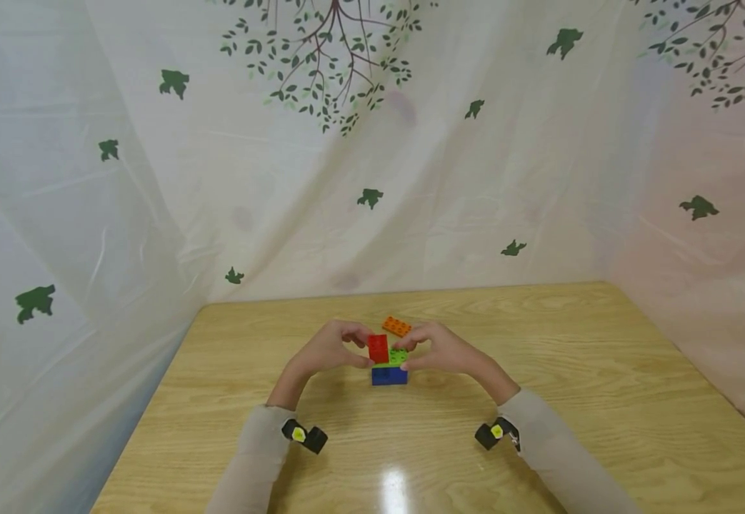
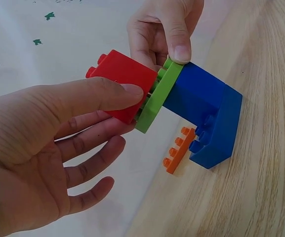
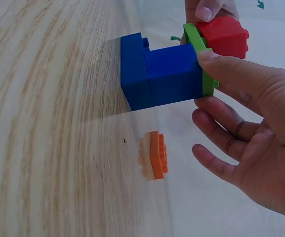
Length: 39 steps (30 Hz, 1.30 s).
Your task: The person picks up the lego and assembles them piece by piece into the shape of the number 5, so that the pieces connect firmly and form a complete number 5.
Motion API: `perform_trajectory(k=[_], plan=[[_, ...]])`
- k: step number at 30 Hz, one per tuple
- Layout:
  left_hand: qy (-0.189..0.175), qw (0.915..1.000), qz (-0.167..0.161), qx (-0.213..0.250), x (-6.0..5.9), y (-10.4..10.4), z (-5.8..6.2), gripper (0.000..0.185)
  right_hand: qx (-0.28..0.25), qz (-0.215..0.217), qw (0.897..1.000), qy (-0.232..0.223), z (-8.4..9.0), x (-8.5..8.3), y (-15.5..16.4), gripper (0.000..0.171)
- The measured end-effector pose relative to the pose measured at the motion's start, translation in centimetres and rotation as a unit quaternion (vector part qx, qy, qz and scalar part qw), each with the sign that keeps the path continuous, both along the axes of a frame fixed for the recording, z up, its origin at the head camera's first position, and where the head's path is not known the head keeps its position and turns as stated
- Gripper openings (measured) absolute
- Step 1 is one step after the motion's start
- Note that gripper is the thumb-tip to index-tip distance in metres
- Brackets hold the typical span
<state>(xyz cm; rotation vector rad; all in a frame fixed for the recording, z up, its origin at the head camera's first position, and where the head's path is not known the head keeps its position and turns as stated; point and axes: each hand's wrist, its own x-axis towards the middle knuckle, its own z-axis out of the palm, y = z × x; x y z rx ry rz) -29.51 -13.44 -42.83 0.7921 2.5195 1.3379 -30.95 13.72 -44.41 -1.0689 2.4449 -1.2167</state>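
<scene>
Near the middle of the head view, just below centre, both hands grasp parts of a brick stack on the surface (image 1: 539, 335). The left hand (image 1: 330, 348), to the left of the stack, pinches the red brick (image 1: 378, 348), its thumb flat on one face, as the left wrist view shows, while the ring and little fingers extend free of it. The right hand (image 1: 439, 348), to the right, pinches the green plate (image 1: 398, 355) by its edge, the thumb on the near side and the other fingers beyond. The red brick is at the left end of the green plate, with bright green studs bare at the right end; whether it is pressed fully down I cannot tell. The green plate lies across the upper blue brick (image 2: 196, 94), which joins the lower blue brick (image 2: 223, 128) beneath; the lower one juts out past it, a few studs showing, at the right of the left wrist view. The orange brick (image 1: 396, 326) lies apart on the surface, just above the stack in the head view, studs up. Pale sleeves (image 1: 250, 450) enter from the bottom edge, and a white curtain (image 1: 411, 243) printed with green birds and leafy branches fills the upper part.
</scene>
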Motion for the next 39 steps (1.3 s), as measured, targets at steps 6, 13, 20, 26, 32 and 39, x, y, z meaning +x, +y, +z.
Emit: perform_trajectory(k=[6,13,20,26,32,39], plan=[[-0.003,0.9999,0.001,0.01,0.15,0.07,0.0,0.036,-0.008,0.009,1.0,0.003,-0.19,-0.08,0.03,0.032],[0.012,0.9999,-0.009,0.008,0.46,0.05,0.2,0.034,-0.009,0.013,1.0,0.008,-0.34,-0.11,0.12,0.032],[0.01,0.9999,-0.008,0.006,0.47,0.07,0.19,0.034,-0.009,0.011,1.0,0.007,-0.43,-0.09,0.12,0.032],[0.007,0.9999,-0.006,0.007,0.44,0.01,0.24,0.034,-0.01,0.009,1.0,0.006,-0.48,-0.21,0.03,0.031],[0.009,0.9999,-0.009,0.009,0.24,-0.05,0.13,0.033,-0.01,0.008,1.0,0.007,-0.37,-0.25,0.01,0.03],[0.012,0.9998,-0.01,0.013,0.27,-0.02,0.18,0.029,-0.011,0.007,1.0,0.002,-0.29,-0.21,0.0,0.031]])
